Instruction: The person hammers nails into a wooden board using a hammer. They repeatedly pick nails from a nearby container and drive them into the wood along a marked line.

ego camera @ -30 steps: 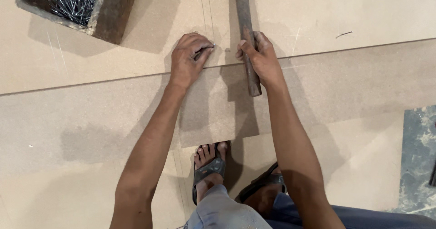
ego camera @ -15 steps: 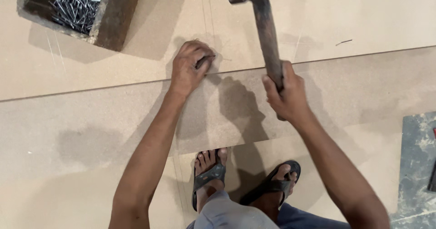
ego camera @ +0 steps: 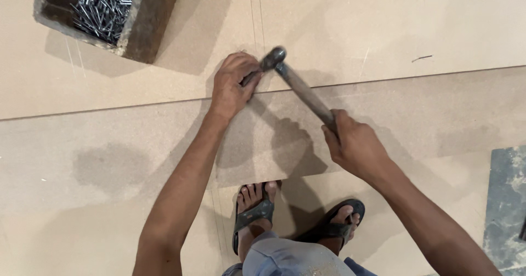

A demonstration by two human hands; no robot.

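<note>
We're mid-nailing: left hand (ego camera: 233, 84) pinches a nail we can barely see at the fibreboard sheet (ego camera: 383, 29) edge, right hand (ego camera: 356, 144) grips the hammer (ego camera: 298, 84) with its head at that spot, nail not yet sunk, nail box (ego camera: 104, 13) well stocked.

Our left hand (ego camera: 233, 84) pinches a nail against the fibreboard sheet (ego camera: 383, 29), fingertips at the board's edge. Our right hand (ego camera: 356, 144) grips the hammer (ego camera: 298, 84) handle, head down right beside the left fingers. Open box of nails (ego camera: 107, 13) sits upper left. Sandalled feet (ego camera: 255, 210) below.
</note>
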